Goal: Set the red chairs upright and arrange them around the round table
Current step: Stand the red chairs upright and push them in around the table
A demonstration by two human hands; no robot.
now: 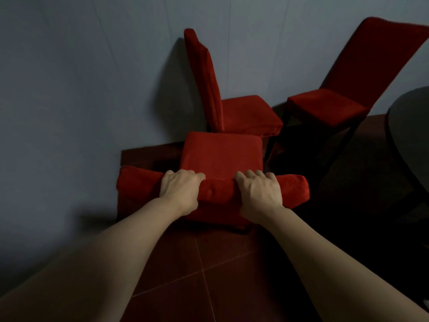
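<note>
our left hand [180,190] and right hand [258,191] curl over the top of the near chair [220,156], upright by the wall [81,89]. two more chairs [243,112] stand beyond; none is yet placed round the table [411,126].

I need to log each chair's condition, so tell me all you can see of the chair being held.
The nearest chair is covered in red velvety fabric and stands upright on the dark red tiled floor, seat facing away. Left hand and right hand both grip its backrest top. Its legs are mostly hidden.
</note>
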